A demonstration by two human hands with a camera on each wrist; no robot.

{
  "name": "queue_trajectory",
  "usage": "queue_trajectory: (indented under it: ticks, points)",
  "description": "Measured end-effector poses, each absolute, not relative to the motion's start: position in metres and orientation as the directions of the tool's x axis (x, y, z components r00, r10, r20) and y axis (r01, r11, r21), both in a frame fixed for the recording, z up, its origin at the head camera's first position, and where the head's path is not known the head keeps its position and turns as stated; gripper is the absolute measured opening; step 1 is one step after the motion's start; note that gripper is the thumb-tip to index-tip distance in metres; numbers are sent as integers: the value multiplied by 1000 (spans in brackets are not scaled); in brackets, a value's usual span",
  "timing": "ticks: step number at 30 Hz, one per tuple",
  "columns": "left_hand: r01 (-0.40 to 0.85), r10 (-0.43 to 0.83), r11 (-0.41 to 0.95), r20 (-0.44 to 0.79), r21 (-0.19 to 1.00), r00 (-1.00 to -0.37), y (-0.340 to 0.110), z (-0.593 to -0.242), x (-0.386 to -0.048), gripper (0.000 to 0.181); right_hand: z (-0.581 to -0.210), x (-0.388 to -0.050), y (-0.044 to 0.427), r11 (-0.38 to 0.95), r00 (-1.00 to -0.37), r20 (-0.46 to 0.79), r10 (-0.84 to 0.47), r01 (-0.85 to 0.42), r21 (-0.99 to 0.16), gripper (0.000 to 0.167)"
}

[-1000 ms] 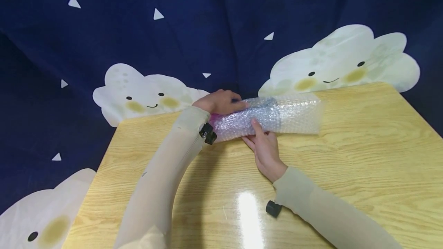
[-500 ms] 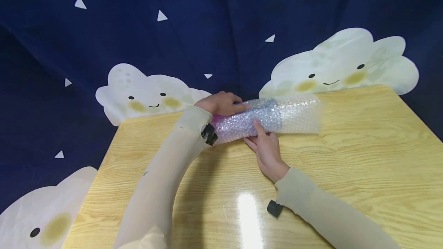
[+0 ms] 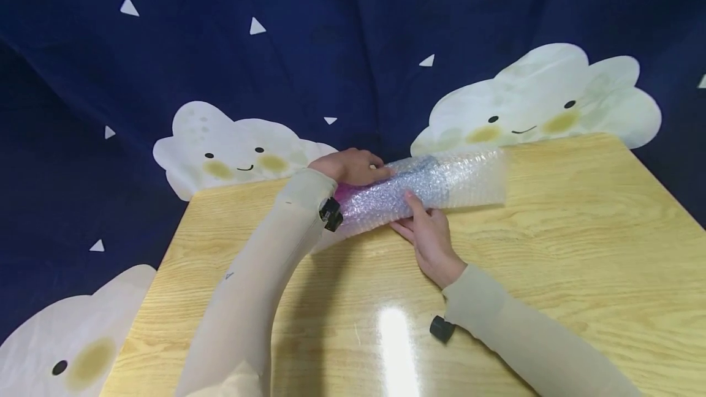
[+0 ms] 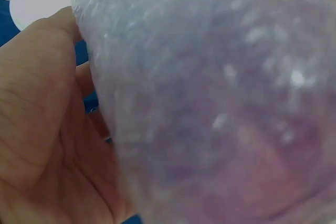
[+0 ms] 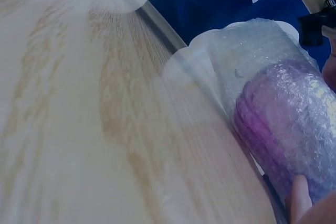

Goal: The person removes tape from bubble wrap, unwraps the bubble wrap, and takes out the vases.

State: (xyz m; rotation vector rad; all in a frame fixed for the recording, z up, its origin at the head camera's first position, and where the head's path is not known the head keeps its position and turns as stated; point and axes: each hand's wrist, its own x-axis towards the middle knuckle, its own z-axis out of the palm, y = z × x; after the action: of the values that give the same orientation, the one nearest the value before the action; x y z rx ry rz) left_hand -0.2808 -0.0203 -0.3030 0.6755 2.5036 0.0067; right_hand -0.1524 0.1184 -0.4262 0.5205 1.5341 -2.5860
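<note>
Bundle: I count one bubble-wrapped bundle, near the centre of my head view; it lies aslant over the table's far side, its clear end pointing to 3 o'clock. Cannot tell if its underside meets the wood.
Inside: purple contents showing through the wrap, pinkest at the 9 o'clock end; number of items unclear.
Hands: two, both on the bundle.
Left hand: at the bundle's 10 o'clock, gripping its upper edge, thumb in front, fingers behind.
Right hand: at the bundle's 6 o'clock, holding its lower edge, one thumb on top, fingers under.
Sleeves: two, beige sleeves, one per arm.
Black blocks: two; one black block at the left cuff, a second block by the right cuff.
Table: one wooden table, one bright glare streak at 6 o'clock.
Curtain: one navy curtain behind.
Clouds: three white clouds in head view, at 2, 8 and nearly 10 o'clock.
Triangles: seven white triangles, one cut by the 3 o'clock edge.
</note>
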Motion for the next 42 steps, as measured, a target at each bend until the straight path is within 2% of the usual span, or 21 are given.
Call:
queue_trajectory:
  ticks: [4,9,20,29,42]
  points:
    - [472,463,874,-506,120,-728,-21,-300,-279,65,-425,-151,121,-473,-939,-331,92,251,-844,75]
    - [450,439,885,-538,120,-720,-21,-297,-276,64,-426,-147,124,-453,-940,-329,85,258,-854,70]
    - [408,381,905,-654,121,-653,-19,-291,-265,68,-428,-133,132,-409,-933,-348,88,285,-867,66]
    - [495,405,869,-620,32,-672,-19,-288,-259,69,-425,-132,133,-402,-942,-323,88,263,-877,62]
    - [444,404,889,-645,110,-649,-18,-289,-253,65,-423,-129,139,-389,-939,-335,84,278,-878,66]
